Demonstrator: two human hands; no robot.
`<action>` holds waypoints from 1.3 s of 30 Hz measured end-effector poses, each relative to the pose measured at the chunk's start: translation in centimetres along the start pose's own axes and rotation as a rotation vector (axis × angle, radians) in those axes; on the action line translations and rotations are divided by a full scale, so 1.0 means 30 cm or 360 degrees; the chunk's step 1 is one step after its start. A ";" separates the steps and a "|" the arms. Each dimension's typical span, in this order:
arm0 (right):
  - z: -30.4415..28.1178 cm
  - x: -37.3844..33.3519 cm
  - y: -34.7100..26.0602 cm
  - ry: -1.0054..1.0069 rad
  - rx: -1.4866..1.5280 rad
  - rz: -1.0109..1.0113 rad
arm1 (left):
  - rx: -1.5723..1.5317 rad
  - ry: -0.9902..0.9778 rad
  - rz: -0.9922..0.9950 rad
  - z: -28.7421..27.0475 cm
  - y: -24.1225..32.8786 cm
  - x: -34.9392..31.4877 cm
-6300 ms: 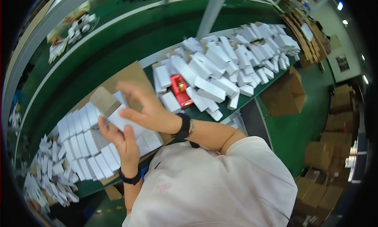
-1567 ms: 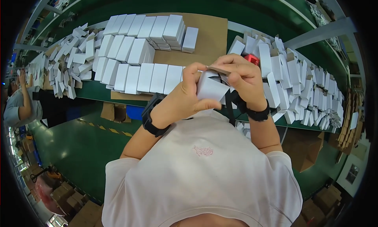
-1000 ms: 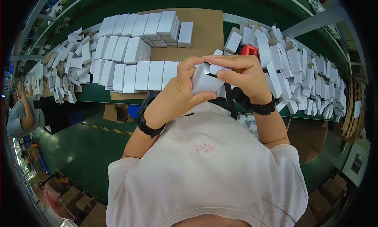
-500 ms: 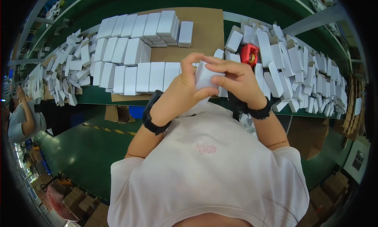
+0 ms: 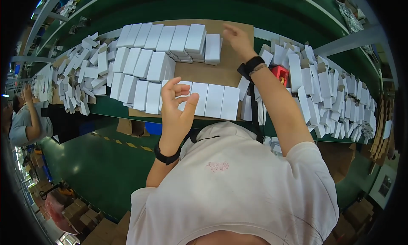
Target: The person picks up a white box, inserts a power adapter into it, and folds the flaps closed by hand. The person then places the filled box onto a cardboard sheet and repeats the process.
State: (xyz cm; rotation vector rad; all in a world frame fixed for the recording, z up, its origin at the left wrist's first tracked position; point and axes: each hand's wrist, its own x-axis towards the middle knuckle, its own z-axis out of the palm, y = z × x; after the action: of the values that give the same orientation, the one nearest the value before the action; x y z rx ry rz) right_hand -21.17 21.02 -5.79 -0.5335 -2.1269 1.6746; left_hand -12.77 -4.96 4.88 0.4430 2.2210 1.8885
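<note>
My right hand (image 5: 239, 40) reaches over the brown cardboard sheet (image 5: 238, 62) at the far side of the table, its fingers stretched out and holding nothing. Just left of its fingertips stands a white box (image 5: 213, 49), at the right end of the far row of stacked white boxes (image 5: 175, 38). Fingers apart and half curled, my left hand (image 5: 175, 102) hovers in front of the near row of white boxes (image 5: 214, 100), partly hiding some of them. It grips nothing.
A loose heap of white cartons (image 5: 83, 73) lies at the left, and another heap of cartons (image 5: 327, 88) at the right, some with open flaps. A red tape dispenser (image 5: 280, 75) sits beside the right heap. Another person (image 5: 32, 117) is at the far left.
The white box that both hands held is out of them. My right hand has moved away to the far row, whose end box now looks taller. My left hand has moved left and opened.
</note>
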 end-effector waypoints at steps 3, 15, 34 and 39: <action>-0.169 -0.010 0.046 0.0080 -0.0578 -0.0325 | -0.0059 0.0036 -0.0053 -0.020 -0.024 -0.012; -0.187 -0.335 0.087 -0.0321 -0.1332 -0.0068 | 0.0007 -0.0348 0.0095 0.086 0.032 0.014; -0.236 -0.526 -0.375 -0.0444 0.0296 -0.0381 | -0.0279 -0.0989 0.0335 0.181 0.056 0.006; -0.204 -0.560 -0.385 -0.0219 0.0015 -0.0645 | -0.0312 -0.0974 0.0354 0.182 0.056 -0.011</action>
State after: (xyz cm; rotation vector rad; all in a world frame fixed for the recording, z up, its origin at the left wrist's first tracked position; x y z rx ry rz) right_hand -4.34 14.94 5.75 0.0225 -2.1400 1.5219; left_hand -10.46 0.24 5.61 1.0960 1.6254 1.7291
